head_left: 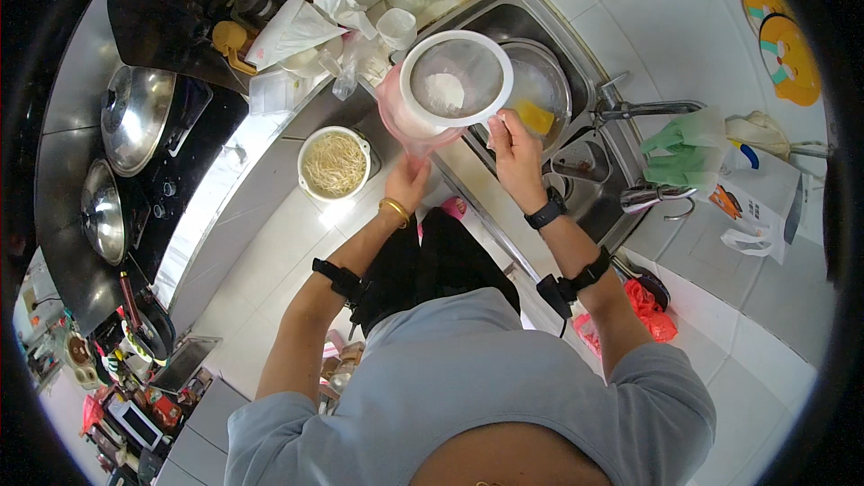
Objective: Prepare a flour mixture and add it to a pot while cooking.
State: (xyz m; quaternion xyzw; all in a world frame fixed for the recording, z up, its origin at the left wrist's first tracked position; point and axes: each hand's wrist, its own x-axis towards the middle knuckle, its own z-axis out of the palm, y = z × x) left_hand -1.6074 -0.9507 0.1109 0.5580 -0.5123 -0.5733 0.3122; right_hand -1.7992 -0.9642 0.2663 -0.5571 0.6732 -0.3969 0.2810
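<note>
My right hand [516, 157] grips the handle of a white-rimmed sieve [463, 63]. A small heap of white powder [444, 91] shows in the middle of its fine mesh. Below the sieve is a pink bowl [392, 106], and my left hand [408, 182] is closed on its near edge. The sieve covers most of the bowl, so its contents are largely hidden. To the left of the bowl stands a white pot [303, 182] full of pale, thin strands like bean sprouts [335, 165].
The steel sink [589, 207] on the right holds a metal basin [560, 81] with a yellow piece [535, 117] in it; a tap [648, 110] reaches over. Two lidded pans [139, 121] stand on the black stove at left. Bags and containers [301, 31] crowd the back counter.
</note>
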